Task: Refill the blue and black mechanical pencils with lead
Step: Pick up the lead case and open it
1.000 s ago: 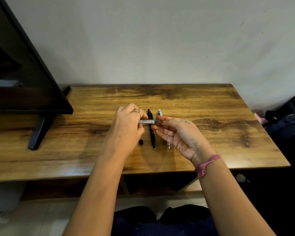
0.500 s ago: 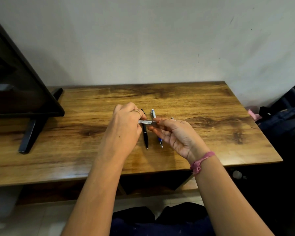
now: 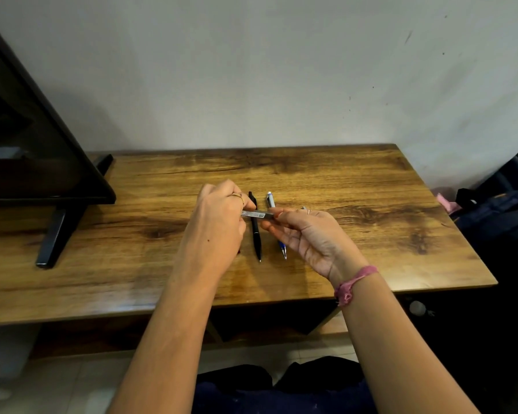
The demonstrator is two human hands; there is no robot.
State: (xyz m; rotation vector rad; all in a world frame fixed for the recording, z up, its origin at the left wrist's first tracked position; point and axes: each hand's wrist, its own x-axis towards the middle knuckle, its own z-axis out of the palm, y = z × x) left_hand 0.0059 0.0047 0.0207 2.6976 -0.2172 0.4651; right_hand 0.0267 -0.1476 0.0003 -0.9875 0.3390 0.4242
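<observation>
A slim grey lead case (image 3: 257,214) with a white label is held level above the wooden table (image 3: 356,204). My left hand (image 3: 216,228) pinches its left end and my right hand (image 3: 305,234) pinches its right end. Under the case the black mechanical pencil (image 3: 256,234) lies on the table with its tip toward me. Just to its right lies the blue and white mechanical pencil (image 3: 271,201), partly hidden by my right fingers, its blue tip end (image 3: 283,249) showing below them.
A black monitor (image 3: 27,144) on a dark stand (image 3: 54,234) fills the table's left side. A dark bag (image 3: 497,216) and something pink (image 3: 444,200) sit past the right edge. The wall runs along the table's back.
The view has shifted a little. A small black piece seen beside the black pencil a second ago is now hidden behind my left hand. Both hands keep hold of the case.
</observation>
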